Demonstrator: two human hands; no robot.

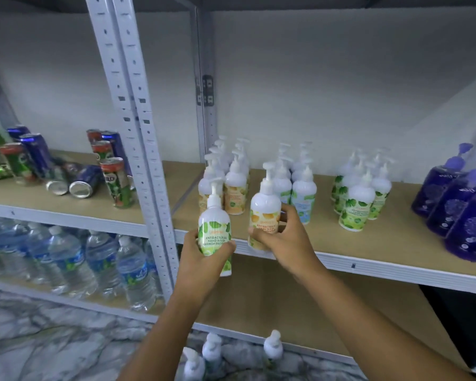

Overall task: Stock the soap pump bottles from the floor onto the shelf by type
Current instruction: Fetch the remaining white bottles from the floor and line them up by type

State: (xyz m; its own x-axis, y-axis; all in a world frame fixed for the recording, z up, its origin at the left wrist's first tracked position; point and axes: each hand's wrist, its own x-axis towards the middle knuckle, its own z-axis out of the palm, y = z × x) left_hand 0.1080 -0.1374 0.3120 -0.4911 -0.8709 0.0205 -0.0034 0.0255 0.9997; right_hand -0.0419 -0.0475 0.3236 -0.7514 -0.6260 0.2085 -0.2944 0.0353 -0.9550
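We are in a stockroom or shop storage area. What tells us so is the grey slotted-steel shelving upright (138, 149), our landmark. Right of it, a board shelf (368, 235) carries pump bottles grouped by kind: orange-label (235, 193), green-label (355, 207) and purple (456, 204). Left of it stand drink cans (116, 182), some toppled, with water bottles (94, 259) packed on the level below. Beneath all this lies a marbled floor (52, 339).

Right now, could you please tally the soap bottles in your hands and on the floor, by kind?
Green-label bottle, in the left hand: 1
Orange-label bottle, in the right hand: 1
Pump bottles on the floor, labels unclear: 3 in view
Total: 5
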